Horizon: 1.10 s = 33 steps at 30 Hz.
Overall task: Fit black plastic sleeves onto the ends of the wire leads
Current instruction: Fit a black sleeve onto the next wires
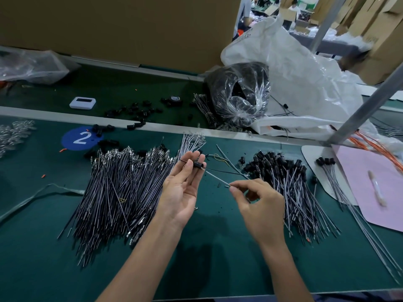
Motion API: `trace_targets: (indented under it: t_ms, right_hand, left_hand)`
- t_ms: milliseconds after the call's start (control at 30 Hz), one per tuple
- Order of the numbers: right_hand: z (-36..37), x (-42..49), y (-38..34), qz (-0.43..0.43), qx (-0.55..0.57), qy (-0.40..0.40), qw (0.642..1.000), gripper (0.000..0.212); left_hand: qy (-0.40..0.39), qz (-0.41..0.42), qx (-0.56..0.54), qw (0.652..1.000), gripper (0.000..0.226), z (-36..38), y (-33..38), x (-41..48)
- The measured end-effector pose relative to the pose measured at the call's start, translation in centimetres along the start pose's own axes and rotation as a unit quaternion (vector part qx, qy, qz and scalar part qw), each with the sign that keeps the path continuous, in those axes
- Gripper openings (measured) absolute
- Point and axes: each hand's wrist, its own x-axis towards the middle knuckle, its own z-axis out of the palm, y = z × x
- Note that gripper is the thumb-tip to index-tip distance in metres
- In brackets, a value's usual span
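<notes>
A single head-worn wide-angle view looks forward and down, close over the green bench [213, 253].

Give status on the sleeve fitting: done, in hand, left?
Done: sleeved leads piled on the right. In hand: left hand holds a black sleeve, right hand pinches a wire lead running to it. Left: large pile of bare leads, seemingly the bigger share.

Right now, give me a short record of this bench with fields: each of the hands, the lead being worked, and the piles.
left hand: holds a black sleeve at its fingertips
right hand: pinches a wire lead near one end
fit: lead's other end reaches the sleeve; seating unclear
bare leads pile: left of the hands
sleeved leads pile: right of the hands
loose sleeves: scattered farther back
</notes>
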Motion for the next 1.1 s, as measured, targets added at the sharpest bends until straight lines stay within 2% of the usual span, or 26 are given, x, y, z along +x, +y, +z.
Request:
trace_targets:
  t_ms: [500,733,900,1000,1100]
  right_hand:
    - [1.3,0.2,-0.9,-0.019,0.005,0.017,1.0,0.012]
    - [1.8,0.7,-1.1,0.01,-0.009,-0.017,1.0,0.022]
    - [2.4,1.2,-2.2,-0.032,-0.02,-0.033,0.999,0.018]
    - [3.0,1.4,-2.3,-0.029,-0.007,-0.043,0.999,0.011]
    - [2.7,1.0,-1.4,-0.039,-0.046,-0.072,0.996,0.012]
  left_hand:
    - [-0.028,0.021,0.062,0.997,0.038,0.1,-1.2,-0.6]
    - [-0.01,-0.016,0.067,0.998,0.025,-0.3,-1.4,-0.7]
    - [0.002,-0.042,0.073,0.996,0.017,-0.2,-1.5,-1.1]
    - [0.013,-0.031,0.104,0.994,0.018,-0.1,-1.5,-1.3]
    - [0.026,0.023,0.094,0.995,0.012,-0.3,0.1,-1.0]
